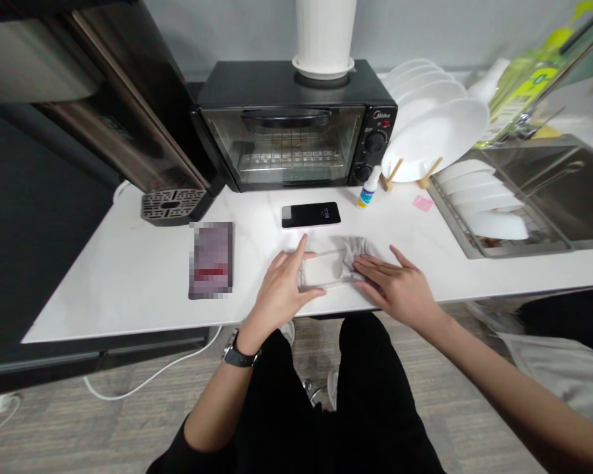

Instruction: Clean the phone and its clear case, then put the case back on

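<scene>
Clear phone case [321, 270] on the counter [128, 273] before the toaster oven [296, 128], our left hand [279, 293] grasping its left end, our right hand [400, 288] flat and unclenched on the grey cloth [358, 248] over its right end

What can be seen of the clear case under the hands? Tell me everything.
The clear case looks like see-through plastic, a shallow rectangular tray. It lies flat, lengthwise left to right, near the front edge of the white counter. The left hand brackets its left end between forefinger and thumb. A grey cloth lies over its right end, pressed by the flat right hand.
</scene>
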Demonstrator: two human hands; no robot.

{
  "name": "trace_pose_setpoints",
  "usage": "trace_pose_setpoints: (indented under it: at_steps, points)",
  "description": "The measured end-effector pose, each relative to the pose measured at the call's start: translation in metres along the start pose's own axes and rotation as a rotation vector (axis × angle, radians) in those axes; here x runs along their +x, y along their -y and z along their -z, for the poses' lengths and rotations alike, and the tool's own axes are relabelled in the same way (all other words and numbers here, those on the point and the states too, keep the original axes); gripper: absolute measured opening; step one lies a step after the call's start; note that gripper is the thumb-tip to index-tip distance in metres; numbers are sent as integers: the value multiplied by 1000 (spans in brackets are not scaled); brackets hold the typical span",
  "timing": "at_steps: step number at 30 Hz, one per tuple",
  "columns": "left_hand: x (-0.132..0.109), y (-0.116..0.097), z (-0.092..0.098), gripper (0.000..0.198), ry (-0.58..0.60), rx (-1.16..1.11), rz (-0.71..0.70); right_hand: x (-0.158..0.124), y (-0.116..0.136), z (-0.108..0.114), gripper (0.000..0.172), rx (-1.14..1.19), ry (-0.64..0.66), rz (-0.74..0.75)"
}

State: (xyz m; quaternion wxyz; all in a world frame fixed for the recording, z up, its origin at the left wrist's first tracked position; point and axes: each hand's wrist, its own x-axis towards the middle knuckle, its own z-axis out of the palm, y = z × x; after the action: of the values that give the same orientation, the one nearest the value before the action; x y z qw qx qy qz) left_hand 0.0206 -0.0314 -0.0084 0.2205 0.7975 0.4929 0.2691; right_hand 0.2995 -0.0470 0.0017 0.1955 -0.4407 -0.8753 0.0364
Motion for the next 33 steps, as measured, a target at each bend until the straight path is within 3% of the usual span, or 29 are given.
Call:
trace_pose_setpoints:
  at_steps: [2,5,9,11,14,18,21,25,27,30,33]
  points:
    - [2,0,-1,128,4,-12,-1,5,2,-7,45,-58,-53,-31]
    - [3,1,0,123,14,-16,2,27,30,-30,62,-13,-88,-1]
    - [3,5,2,114,41,9,40,47,62,-46,63,180,1,111]
    - [1,5,3,115,43,15,42,41,58,-38,59,234,62,143]
    - [0,4,3,117,42,14,3,16,30,-16,49,222,109,132]
    - [1,2,0,122,20,-13,-3,-4,-6,0,43,48,36,46]
    - [2,2,-2,126,10,-21,-4,10,1,-14,56,-11,-21,23]
    - [3,6,-1,122,26,-5,14,42,44,-44,71,117,-29,109]
    - [2,7,0,122,46,11,27,48,57,-48,71,208,2,164]
    - [2,7,2,125,54,16,22,36,47,-34,57,282,84,191]
    - [1,6,1,127,42,-4,7,13,14,-10,43,224,95,163]
